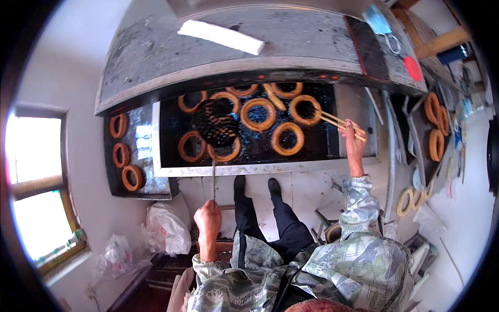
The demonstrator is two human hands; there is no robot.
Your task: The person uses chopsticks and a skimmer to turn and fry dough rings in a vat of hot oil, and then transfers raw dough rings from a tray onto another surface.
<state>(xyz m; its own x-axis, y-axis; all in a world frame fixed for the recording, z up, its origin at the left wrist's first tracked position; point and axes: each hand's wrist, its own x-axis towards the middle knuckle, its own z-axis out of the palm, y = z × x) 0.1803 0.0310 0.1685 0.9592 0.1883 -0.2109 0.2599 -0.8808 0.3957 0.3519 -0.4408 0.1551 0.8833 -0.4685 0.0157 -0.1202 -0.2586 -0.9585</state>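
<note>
Several golden-brown dough rings float in dark oil in a wide rectangular fryer (249, 170). My left hand (208, 221) is closed round the long thin handle of a dark perforated skimmer (215, 125). The skimmer's round head lies over the left part of the oil, partly covering the rings around it. In my right hand (353, 138) is a pair of long chopsticks (332, 119), their tips at a dough ring (305, 110) on the right side of the fryer. Nearer me floats another dough ring (287, 139). A straight piece of dough (274, 96) lies at the far side.
Browned rings (121, 155) stand in a metal tray (156, 196) at the left. More rings (436, 145) are in a rack at the right, with pale rings (405, 202) below. A hood (301, 39) overhangs the far side, bearing a white roll (221, 36) and a blue mask (378, 20).
</note>
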